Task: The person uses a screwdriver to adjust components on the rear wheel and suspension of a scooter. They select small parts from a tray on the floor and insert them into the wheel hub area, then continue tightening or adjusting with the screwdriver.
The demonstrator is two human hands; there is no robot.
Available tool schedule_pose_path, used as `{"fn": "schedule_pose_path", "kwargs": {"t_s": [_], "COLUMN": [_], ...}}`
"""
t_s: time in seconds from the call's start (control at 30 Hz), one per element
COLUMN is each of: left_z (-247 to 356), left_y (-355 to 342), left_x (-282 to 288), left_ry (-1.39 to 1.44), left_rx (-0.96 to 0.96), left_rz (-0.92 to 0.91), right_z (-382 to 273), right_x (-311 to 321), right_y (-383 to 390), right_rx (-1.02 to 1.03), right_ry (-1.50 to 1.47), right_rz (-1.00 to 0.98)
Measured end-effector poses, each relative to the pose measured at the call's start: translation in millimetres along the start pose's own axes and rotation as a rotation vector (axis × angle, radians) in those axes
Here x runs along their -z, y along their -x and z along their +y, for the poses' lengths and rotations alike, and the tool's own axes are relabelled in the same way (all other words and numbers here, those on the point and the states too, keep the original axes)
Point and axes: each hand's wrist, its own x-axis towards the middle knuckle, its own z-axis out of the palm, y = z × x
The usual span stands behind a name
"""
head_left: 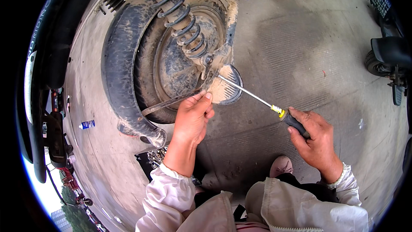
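Observation:
My right hand (316,136) is wrapped round the dark handle of a screwdriver (251,94) with a yellow collar. Its long metal shaft slants up and left, and the tip meets a dirty bracket (209,78) beside the wheel hub. The fingers of my left hand (191,119) are closed on the end of a flat metal fender stay (169,102), just below that bracket. The stay runs across the tyre to the muddy black fender (122,60). A coil-spring shock absorber (182,19) comes down to the bracket. My left fingertips partly hide the end of the stay.
Behind the bracket is a mud-caked, ribbed footrest-like plate (229,87). A tray of loose hardware (156,157) lies on the floor by my left forearm. A blue and white can (87,124) rests farther left. Another two-wheeler (388,56) stands at the right.

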Motion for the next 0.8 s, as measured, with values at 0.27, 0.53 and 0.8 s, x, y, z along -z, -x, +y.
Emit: {"fn": "schedule_pose_path", "kwargs": {"t_s": [0.27, 0.53, 0.8], "left_z": [-1, 0, -14], "left_y": [2, 2, -11], "left_x": [1, -2, 11], "left_ry": [0.105, 0.2, -0.735], "left_rx": [0.02, 0.067, -0.165], "left_rz": [-0.013, 0.028, 0.174], "right_z": [-16, -44, -45], "right_x": [14, 35, 34], "right_y": [-8, -26, -30], "right_rx": [0.051, 0.074, 0.073], "right_ry": [0.115, 0.286, 0.288], "right_rz": [-0.013, -0.077, -0.083]}}
